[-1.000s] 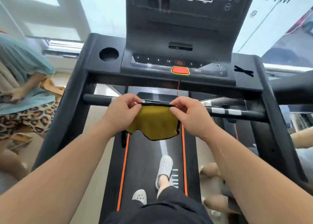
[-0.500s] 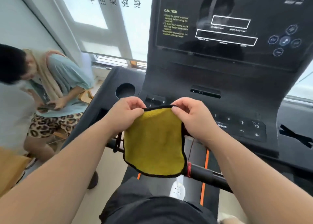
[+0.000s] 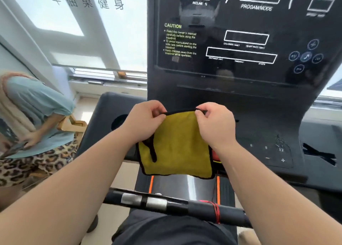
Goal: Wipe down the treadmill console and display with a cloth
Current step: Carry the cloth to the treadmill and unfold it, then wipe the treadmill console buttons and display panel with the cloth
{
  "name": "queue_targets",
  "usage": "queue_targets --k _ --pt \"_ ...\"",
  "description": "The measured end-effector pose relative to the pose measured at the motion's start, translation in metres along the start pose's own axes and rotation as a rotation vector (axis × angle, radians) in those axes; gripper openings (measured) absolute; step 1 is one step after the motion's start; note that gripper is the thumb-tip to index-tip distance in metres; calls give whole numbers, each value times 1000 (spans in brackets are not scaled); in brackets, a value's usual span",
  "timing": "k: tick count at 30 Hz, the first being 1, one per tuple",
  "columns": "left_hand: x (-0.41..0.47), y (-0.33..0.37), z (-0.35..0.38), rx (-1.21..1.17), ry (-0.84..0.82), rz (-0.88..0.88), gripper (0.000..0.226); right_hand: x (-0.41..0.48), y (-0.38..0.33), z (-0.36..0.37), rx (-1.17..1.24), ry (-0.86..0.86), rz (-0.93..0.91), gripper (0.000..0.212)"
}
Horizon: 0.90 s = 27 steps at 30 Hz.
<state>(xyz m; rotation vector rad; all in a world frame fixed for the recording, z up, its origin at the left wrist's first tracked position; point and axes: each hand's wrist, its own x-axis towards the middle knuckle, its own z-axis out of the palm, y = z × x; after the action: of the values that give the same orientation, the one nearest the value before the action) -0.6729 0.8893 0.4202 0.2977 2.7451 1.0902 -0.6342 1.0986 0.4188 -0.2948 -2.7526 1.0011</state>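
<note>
A yellow cloth (image 3: 177,148) with a black hem hangs spread in front of the treadmill console (image 3: 268,152). My left hand (image 3: 144,120) pinches its top left corner and my right hand (image 3: 214,126) pinches the top right corner. The black display (image 3: 246,41), with white boxes and a yellow caution text, rises above the hands, a short way beyond the cloth. The cloth hides the middle of the button panel; number keys and plus and minus keys show to the right.
A black handlebar (image 3: 175,204) with silver sensor strips and a red cord crosses below the cloth. A round cup holder (image 3: 118,122) sits left of the console. A person in a teal shirt and leopard shorts (image 3: 37,124) stands at the left by the window.
Both hands have lifted the cloth from the handlebar up to console height, and the view has tilted up and come closer to the display.
</note>
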Motion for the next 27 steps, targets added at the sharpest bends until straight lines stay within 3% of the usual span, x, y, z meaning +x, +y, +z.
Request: queue_targets --k 3,5,8,10,13,16,21,27 --pt "10 -18 -4 100 56 80 11 -11 -20 23 95 39 102 23" --pt "13 -36 -7 164 91 120 20 -24 -28 43 87 -19 135 44" --pt "15 -57 -10 166 113 120 33 -44 -32 74 -127 -179 152 84" --pt "16 -66 -10 116 102 95 37 -53 -31 92 -292 -203 154 93" --pt "19 -81 -13 118 80 115 44 -55 -31 108 -489 -217 69 98" --pt "26 -98 -18 270 108 198 50 -42 -30 111 -580 -288 0 101" --pt "39 -110 -21 352 83 189 56 -15 -32 111 -654 -326 -154 94" --pt "42 -122 -16 403 68 208 55 -51 -16 104 -596 -495 -497 74"
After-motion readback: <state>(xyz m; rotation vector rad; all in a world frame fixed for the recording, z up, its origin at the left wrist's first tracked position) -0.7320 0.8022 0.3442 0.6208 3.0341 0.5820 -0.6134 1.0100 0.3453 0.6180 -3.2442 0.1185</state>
